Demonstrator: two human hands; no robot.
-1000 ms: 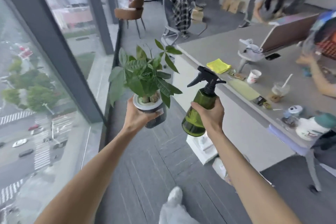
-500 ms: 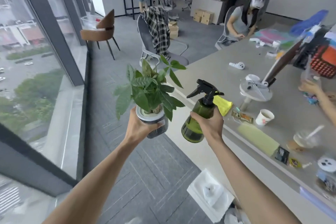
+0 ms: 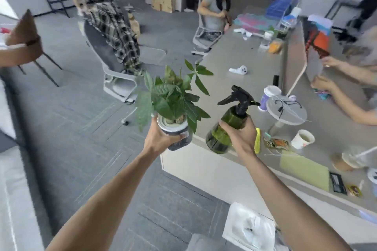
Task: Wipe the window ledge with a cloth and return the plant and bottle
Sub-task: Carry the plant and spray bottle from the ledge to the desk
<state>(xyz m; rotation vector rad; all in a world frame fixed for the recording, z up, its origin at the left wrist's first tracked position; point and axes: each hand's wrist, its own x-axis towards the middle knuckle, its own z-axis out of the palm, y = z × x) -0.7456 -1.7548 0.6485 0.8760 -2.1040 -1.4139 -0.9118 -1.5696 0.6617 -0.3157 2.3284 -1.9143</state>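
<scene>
Green bottle (image 3: pixel 223 131) gripped in right hand (image 3: pixel 239 136); left hand (image 3: pixel 161 138) clasps plant (image 3: pixel 173 108) pot alongside.

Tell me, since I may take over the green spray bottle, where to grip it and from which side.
Grip the narrow neck under the black trigger head of the spray bottle, coming from the nozzle's opposite side. The right hand already wraps the upper body there; the round lower body looks too wide for a sure one-handed hold.
</scene>
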